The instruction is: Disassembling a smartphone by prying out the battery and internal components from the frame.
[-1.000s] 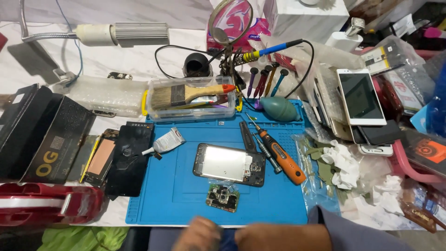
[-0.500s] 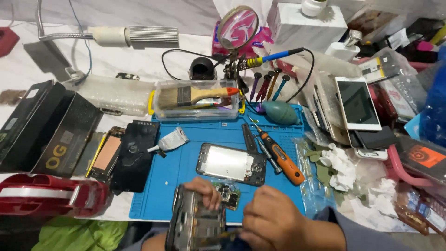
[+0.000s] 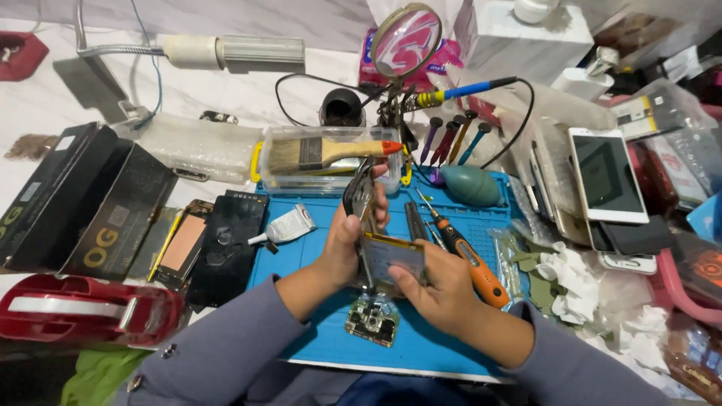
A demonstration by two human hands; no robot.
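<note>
Both hands have come up off the bottom edge and now meet over the blue mat (image 3: 316, 331), and the opened phone that lay flat on it a moment ago is up between them. Left hand (image 3: 347, 242) is closed around the phone body (image 3: 391, 259), thumb side up, with what looks like dark tweezers (image 3: 359, 197) poking above the fingers. Right hand (image 3: 440, 289) cups the lower edge, fingers curled under it, thumb pressing on the face. A small circuit board (image 3: 372, 322) sits loose on the mat just below the hands, apart from them. An orange-handled screwdriver (image 3: 470, 259) lies just beside the right hand, untouched. By the look of it we're mid-disassembly, the phone being turned and inspected. Next move wants a steady grip from the right while the left works the tool tip inside.
</note>
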